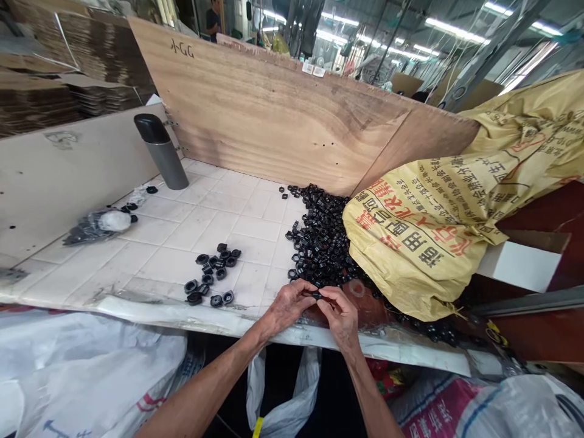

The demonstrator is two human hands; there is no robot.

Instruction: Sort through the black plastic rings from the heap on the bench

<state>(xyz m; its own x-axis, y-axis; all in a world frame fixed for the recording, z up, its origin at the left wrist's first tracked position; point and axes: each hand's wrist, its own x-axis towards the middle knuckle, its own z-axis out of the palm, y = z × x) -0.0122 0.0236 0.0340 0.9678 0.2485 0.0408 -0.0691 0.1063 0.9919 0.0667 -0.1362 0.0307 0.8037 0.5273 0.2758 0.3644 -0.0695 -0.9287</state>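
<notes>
My left hand [292, 304] and my right hand [338, 310] meet near the table's front edge, fingertips pinched on one small black part [316, 295] between them. Just behind my hands lies a large heap of small black ring-shaped parts [322, 234]. To the left, a smaller loose group of black round parts [221, 261] rests on the white tiled tabletop [249, 222]. A reddish-brown patch with a clear ring on it [357, 288] lies beside my right hand. Fingers hide much of the held part.
A yellow printed sack [420, 237] leans over the heap's right side. A grey bottle with a black lid [162, 152] stands at the back left, near a plastic bag of dark pieces [93, 227]. Wooden boards [274, 109] wall the back and left. White sacks [86, 371] lie below the front edge.
</notes>
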